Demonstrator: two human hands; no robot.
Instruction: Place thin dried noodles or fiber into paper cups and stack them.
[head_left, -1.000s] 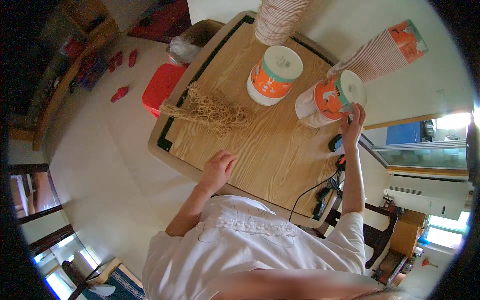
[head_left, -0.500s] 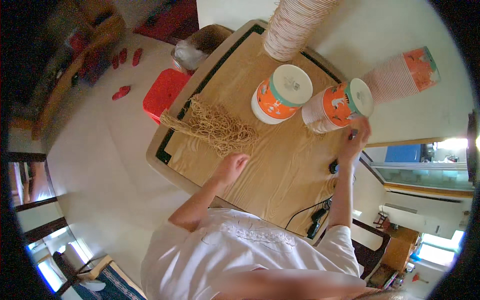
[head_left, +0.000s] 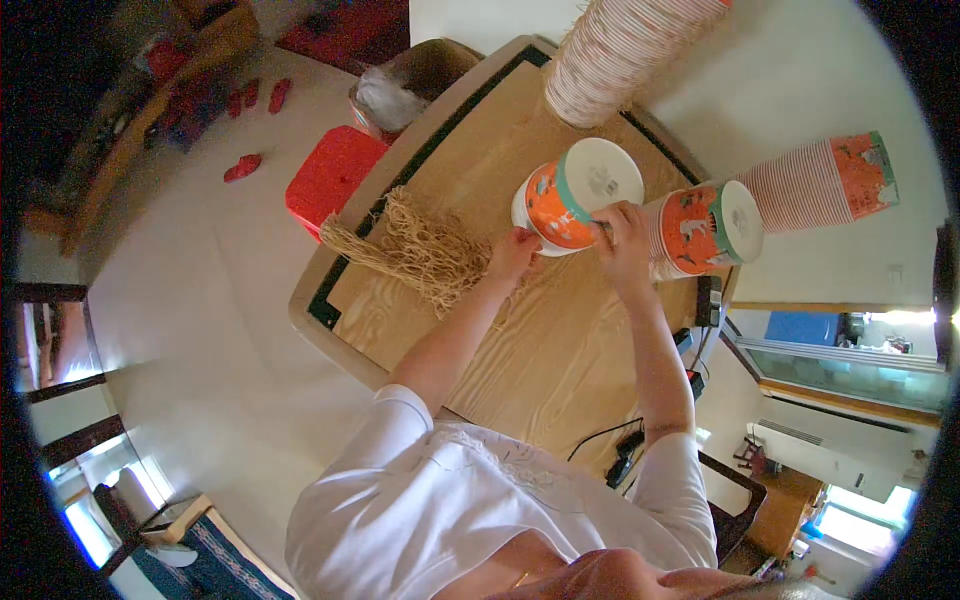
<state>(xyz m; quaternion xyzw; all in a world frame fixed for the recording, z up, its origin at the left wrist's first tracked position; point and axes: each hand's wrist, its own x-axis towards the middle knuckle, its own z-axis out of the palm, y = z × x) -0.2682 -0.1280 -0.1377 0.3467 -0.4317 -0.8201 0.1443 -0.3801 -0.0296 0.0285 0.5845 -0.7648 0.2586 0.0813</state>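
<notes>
A paper tub [head_left: 565,205], orange with white animal figures and a green band, stands on the table with its pale round end up. My left hand [head_left: 513,255] is closed in a pinch at the tub's lower left edge; what its fingertips hold, if anything, is too small to make out. On the tub's right side, my right hand [head_left: 626,245] presses its bent fingers to the wall just under the green band. Anything between those fingers is hidden. Left of my left hand lies a loose heap of tan cords [head_left: 425,250].
Beside the tub is a short stack of matching tubs [head_left: 690,230]. Taller stacks lean behind, one pale [head_left: 610,70] and one orange-ended [head_left: 810,180]. Black adapters and cables [head_left: 625,460] lie on the table's right side. A red stool [head_left: 335,175] and a bin [head_left: 435,70] stand beyond its left edge.
My right hand has left the short stack and come left to the single tub. My left hand has moved up and right from beside the cords to the tub's lower edge.
</notes>
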